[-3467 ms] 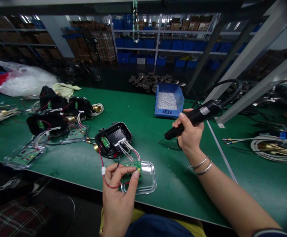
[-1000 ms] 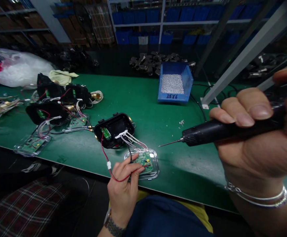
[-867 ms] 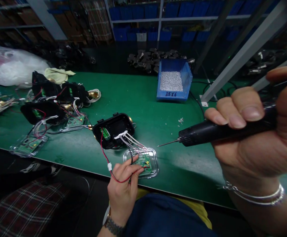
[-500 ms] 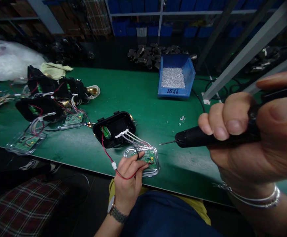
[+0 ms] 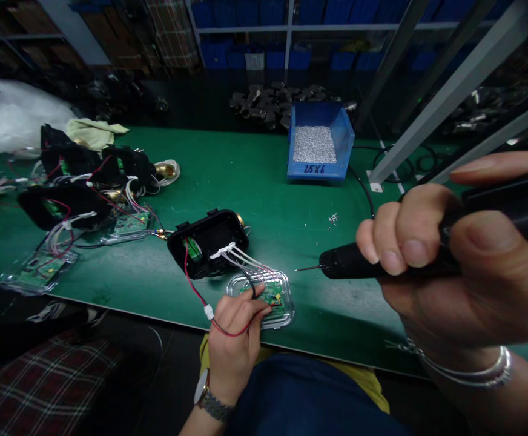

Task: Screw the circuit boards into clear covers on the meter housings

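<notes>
In my right hand (image 5: pixel 427 254) is a black electric screwdriver (image 5: pixel 350 261), its thin bit (image 5: pixel 307 268) pointing left. The bit's tip is just past the upper right edge of a clear plastic cover (image 5: pixel 286 318), apart from the board. A green circuit board (image 5: pixel 270 293) lies in that cover. My left hand (image 5: pixel 234 333) rests over it, fingertips pinched on a red and black wire (image 5: pixel 227 333) with a white connector (image 5: pixel 208 312). White, red and black leads join the board to an open black housing (image 5: pixel 212 236), beside the cover.
A blue bin (image 5: pixel 321 169) of small screws, marked 25X6, stands farther back. Several loose screws (image 5: pixel 332 219) lie on the green table (image 5: pixel 255 175). More wired black housings (image 5: pixel 59 206) and boards (image 5: pixel 41 269) sit at left. A grey metal post (image 5: pixel 445 103) slants at right.
My right hand has shifted slightly left and down with the screwdriver. The left hand stays on the board. The whole view has shifted a little.
</notes>
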The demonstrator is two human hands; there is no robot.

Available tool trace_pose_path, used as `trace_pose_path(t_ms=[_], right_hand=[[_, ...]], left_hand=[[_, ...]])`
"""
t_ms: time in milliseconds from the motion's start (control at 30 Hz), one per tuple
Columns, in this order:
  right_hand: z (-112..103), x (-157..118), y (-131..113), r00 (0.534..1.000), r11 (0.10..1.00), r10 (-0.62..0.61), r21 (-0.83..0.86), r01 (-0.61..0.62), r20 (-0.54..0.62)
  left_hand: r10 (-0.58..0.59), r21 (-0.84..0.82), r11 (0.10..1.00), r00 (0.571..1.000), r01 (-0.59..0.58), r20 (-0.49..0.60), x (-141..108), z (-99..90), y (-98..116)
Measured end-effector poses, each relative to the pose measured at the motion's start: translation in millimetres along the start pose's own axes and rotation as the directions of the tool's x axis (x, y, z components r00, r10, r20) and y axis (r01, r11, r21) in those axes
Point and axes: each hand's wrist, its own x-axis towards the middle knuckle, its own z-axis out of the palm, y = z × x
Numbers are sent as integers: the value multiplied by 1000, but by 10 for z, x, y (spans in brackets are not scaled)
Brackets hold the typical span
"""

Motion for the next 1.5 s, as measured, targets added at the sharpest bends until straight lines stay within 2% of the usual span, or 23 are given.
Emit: trace_pose_path(t_ms=[167,300,433,533,700,1133,1300,1500], right_hand=[[34,-76,-15,983,987,109,-102,-125,-147],[52,-90,4,991,995,71,-64,-79,-110],[56,-96,28,987,987,102,-107,-116,-121],[60,-107,38,994,991,69,-108,-78,-83],[74,-142,21,985,979,128,-144,-144,-118],[90,-209,87,988,979,149,-138,-152,-32],[23,-241,234,987,993,110,-59,-104,121],[-6,-312,338,970,980,180,-117,-162,163]], left_hand=[[-16,-32,999,1000,17,18,69,7,18],[6,-21,1000,999,-5,38,65,25,-3],[3,-15,1000,999,-3,39,42,54,-35],[4,-21,1000,999,-3,42,36,64,-52],[-7,-42,999,998,10,57,53,68,-57],[-38,-81,996,992,48,120,53,61,-84],[-43,-57,997,992,50,118,37,82,-76],[-71,-42,996,989,78,130,34,91,-67]])
